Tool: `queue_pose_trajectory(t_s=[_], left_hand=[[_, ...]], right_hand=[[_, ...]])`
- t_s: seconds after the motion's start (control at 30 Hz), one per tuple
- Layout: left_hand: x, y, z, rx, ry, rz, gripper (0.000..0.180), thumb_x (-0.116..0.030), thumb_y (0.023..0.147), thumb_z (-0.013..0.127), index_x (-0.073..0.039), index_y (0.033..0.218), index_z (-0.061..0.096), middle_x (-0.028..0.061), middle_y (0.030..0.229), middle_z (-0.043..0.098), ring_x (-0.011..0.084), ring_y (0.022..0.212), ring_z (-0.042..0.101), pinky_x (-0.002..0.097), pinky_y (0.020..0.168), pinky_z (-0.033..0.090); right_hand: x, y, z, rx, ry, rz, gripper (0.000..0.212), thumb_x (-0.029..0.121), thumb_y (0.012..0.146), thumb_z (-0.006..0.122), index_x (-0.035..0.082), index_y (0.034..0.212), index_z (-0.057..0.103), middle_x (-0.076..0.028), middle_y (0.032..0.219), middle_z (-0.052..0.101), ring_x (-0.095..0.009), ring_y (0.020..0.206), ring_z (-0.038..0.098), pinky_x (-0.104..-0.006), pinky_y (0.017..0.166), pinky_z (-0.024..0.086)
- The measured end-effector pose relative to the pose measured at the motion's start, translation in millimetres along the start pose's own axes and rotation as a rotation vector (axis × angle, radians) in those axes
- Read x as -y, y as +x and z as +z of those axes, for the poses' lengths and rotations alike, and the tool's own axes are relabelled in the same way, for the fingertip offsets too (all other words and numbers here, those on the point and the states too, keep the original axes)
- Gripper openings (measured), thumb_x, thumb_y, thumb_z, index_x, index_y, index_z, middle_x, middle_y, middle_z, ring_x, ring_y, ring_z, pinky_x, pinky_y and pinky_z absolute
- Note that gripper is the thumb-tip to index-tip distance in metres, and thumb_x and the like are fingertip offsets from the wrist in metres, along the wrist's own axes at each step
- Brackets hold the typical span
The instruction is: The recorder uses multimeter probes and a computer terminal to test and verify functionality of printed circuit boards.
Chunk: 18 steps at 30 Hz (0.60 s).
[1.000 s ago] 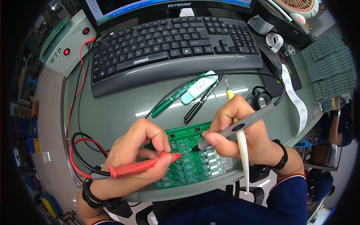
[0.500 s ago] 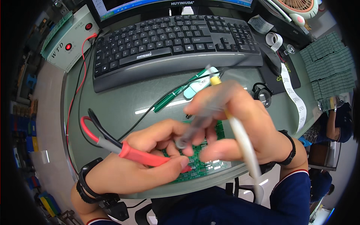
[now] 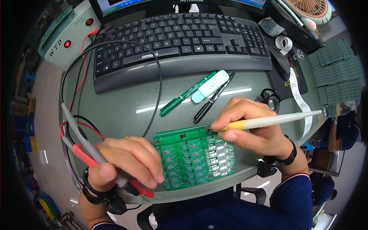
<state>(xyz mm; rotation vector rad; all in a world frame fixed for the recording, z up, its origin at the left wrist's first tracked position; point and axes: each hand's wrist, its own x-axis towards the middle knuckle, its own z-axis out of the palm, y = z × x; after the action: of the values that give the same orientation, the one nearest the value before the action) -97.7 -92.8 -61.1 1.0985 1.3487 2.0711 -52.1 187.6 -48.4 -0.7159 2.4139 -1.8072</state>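
My left hand (image 3: 132, 155) is closed round two test probes, one red (image 3: 85, 156) and one grey (image 3: 83, 136). A metal tip of the red probe points past the hand toward the table's near edge. That hand is beside the left edge of a green circuit board panel (image 3: 197, 165), which lies flat with rows of small parts. Over the panel's far right corner, my right hand (image 3: 251, 124) pinches a white pen-like tool (image 3: 281, 119) by its yellow end. The tool's working tip is hidden by the fingers. A narrow green strip (image 3: 180, 133) runs along the panel's far edge.
Beyond the panel lie a green pen (image 3: 188, 94), a pale green marker (image 3: 211, 86) and a black pen (image 3: 214, 97). A keyboard (image 3: 184, 67) and monitor stand behind. Probe leads loop up from a white box (image 3: 71, 34). At right are a loupe (image 3: 273, 102), a mouse (image 3: 280, 63) and stacked boards (image 3: 339, 74).
The grey probe has passed from my right hand to my left, beside the red one. My hands have moved apart, uncovering the panel, and the white tool has swung to point right.
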Motion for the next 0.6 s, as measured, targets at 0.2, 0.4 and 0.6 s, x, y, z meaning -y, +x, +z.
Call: queue_pose_trajectory(t_s=[0.2, 0.4, 0.6], left_hand=[[1, -4, -3, 0.066, 0.046, -0.042, 0.059, -0.035, 0.1, 0.031, 0.002, 0.073, 0.069, 0.018, 0.08, 0.067, 0.0292, 0.075, 0.065, 0.035, 0.067, 0.053], [-6, -5, 0, 0.163, 0.137, -0.136, 0.06, -0.039, 0.097, 0.032, 0.003, 0.076, 0.069, 0.0191, 0.085, 0.069, 0.0373, 0.09, 0.067, 0.0421, 0.084, 0.052], [-5, -5, -7, 0.322, 0.192, -0.193, 0.042, -0.029, 0.086, 0.038, 0.0, 0.084, 0.068, 0.014, 0.092, 0.068, 0.0345, 0.106, 0.064, 0.0462, 0.098, 0.044]], right_hand=[[2, -8, 8, -0.098, 0.214, 0.117, 0.011, 0.007, 0.084, 0.072, 0.001, 0.089, 0.063, -0.005, 0.083, 0.065, -0.01, 0.074, 0.061, -0.0226, 0.061, 0.046], [0, -10, 15, -0.056, 0.173, 0.009, 0.016, 0.008, 0.082, 0.075, 0.002, 0.08, 0.06, -0.003, 0.071, 0.062, -0.009, 0.059, 0.058, -0.0226, 0.05, 0.042], [2, -6, 15, 0.034, 0.068, 0.0, 0.017, 0.012, 0.082, 0.075, 0.001, 0.09, 0.065, -0.006, 0.086, 0.065, -0.015, 0.07, 0.064, -0.0253, 0.057, 0.047]])
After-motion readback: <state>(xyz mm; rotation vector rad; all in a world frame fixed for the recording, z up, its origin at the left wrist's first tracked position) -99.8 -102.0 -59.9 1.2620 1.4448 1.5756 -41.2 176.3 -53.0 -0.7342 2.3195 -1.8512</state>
